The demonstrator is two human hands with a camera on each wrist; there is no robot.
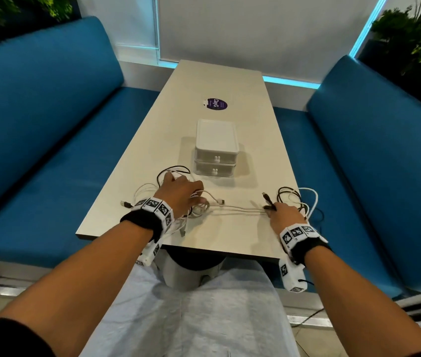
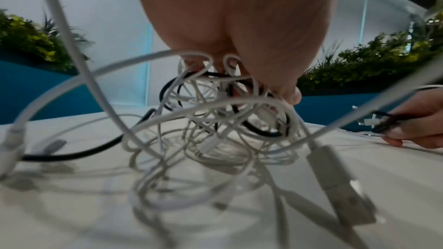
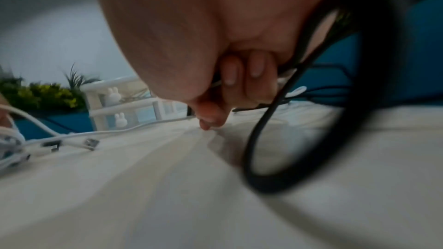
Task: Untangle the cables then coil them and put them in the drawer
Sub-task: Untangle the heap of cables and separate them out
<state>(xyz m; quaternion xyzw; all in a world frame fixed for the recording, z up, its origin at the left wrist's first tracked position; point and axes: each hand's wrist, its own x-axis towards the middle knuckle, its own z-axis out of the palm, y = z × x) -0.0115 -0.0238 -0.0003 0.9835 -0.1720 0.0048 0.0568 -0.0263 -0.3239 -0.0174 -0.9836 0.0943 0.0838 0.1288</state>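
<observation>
A tangle of white and black cables (image 1: pixel 191 204) lies at the table's near left, under my left hand (image 1: pixel 178 191), whose fingers curl into the bunch (image 2: pixel 215 113) and grip it. A white cable (image 1: pixel 240 207) runs taut across to my right hand (image 1: pixel 282 215), which pinches a black cable (image 1: pixel 268 202) with its plug end sticking up. More black and white loops (image 1: pixel 304 199) lie beside that hand. In the right wrist view the curled fingers (image 3: pixel 239 75) hold dark cable (image 3: pixel 287 101). A small white two-drawer box (image 1: pixel 215 155) stands mid-table, both drawers closed.
The narrow pale table (image 1: pixel 230 83) runs away from me between two blue benches (image 1: pixel 36 112). A purple round sticker (image 1: pixel 215 103) lies beyond the drawer box. Plants (image 1: pixel 415 34) stand behind the benches. A loose USB plug (image 1: pixel 126 204) lies left of the tangle.
</observation>
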